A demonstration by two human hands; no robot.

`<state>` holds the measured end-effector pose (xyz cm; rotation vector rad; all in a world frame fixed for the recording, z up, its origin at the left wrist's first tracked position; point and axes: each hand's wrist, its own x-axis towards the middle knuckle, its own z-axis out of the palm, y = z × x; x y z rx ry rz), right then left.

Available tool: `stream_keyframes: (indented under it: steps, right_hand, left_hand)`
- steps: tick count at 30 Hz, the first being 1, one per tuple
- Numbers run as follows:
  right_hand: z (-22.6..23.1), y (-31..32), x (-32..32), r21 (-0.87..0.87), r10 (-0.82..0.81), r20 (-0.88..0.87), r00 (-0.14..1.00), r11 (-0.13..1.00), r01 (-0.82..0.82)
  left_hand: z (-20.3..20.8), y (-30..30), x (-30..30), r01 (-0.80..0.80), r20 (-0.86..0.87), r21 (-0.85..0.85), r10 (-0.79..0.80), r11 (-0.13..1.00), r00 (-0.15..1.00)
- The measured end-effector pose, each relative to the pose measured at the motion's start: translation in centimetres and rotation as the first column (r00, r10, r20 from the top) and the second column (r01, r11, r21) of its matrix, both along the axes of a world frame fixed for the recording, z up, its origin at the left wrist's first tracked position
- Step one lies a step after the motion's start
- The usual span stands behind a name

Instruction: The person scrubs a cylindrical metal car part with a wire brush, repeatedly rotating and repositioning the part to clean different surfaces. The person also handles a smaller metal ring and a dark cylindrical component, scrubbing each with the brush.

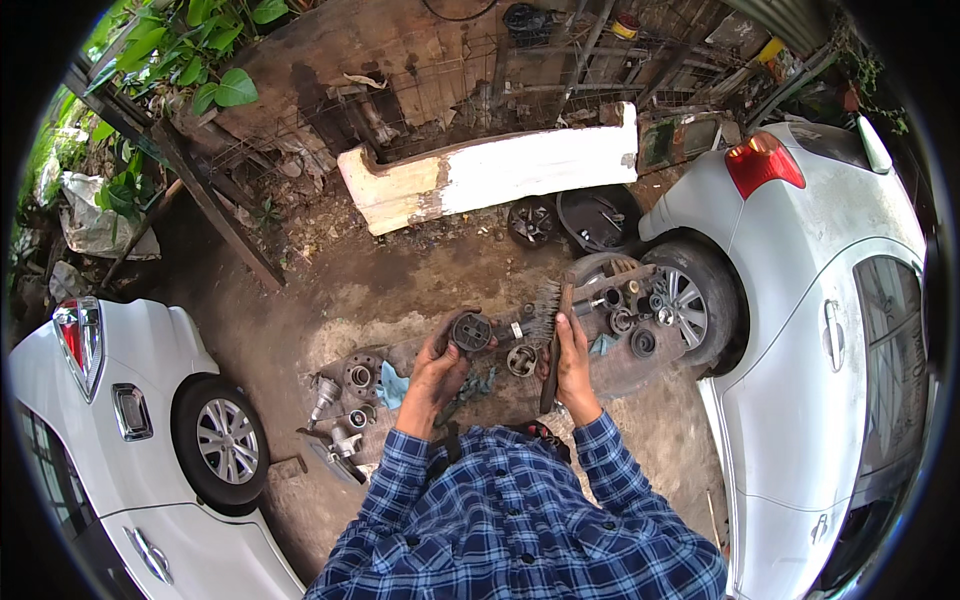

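Observation:
My left hand (437, 365) is wrapped round a dark, round engine piston (472, 332), its grimy flat face turned up. In my right hand (573, 365) is a wire brush (556, 345) with a long wooden handle, held upright. Its bristles (543, 308) point left toward the piston, with a gap between them. Below and between my hands, a metal ring-shaped part (522, 360) lies among other greasy parts. A light blue rag (393, 385) lies just left of my left wrist, and a second blue rag (603, 344) shows beyond my right hand.
Hubs and shafts (360, 376) lie on the low work surface at left, with several round parts (643, 343) at right. White cars stand on both sides, the right one's wheel (683, 305) close by. Ahead are a white bumper (500, 170) and a black basin (598, 215).

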<state>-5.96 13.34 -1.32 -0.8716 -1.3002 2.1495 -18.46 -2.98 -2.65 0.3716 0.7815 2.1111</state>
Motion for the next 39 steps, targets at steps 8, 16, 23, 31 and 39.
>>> stream_keyframes:
  steps: [8, 16, 23, 31, 39]
  right_hand:
    - [2.0, -0.2, 0.8, 0.042, 0.071, 0.001, 0.997, 0.997, -0.071]
    - [4.8, -0.7, 0.7, 0.698, 0.123, 0.057, 0.991, 0.705, -0.128]
    - [6.4, -1.0, 1.2, 0.822, 0.149, 0.280, 0.948, 0.474, -0.317]
    - [6.3, -1.3, 1.1, 0.872, 0.150, 0.249, 0.957, 0.396, -0.289]
    - [5.7, -1.7, 0.8, 0.873, 0.113, 0.354, 0.928, 0.316, -0.372]
  left_hand:
    - [1.7, 0.6, 0.1, 0.036, 0.110, 0.101, -0.047, 0.994, 0.993]
    - [2.6, 0.2, 0.7, -0.070, 0.084, -0.080, 0.076, 0.994, 0.994]
    - [3.5, -0.5, 0.9, -0.110, 0.040, -0.169, 0.119, 0.979, 0.992]
    - [4.2, -1.3, 1.0, -0.099, -0.051, -0.337, 0.087, 0.936, 0.995]
    - [3.3, -1.8, 0.6, 0.003, -0.104, -0.353, -0.042, 0.936, 0.994]
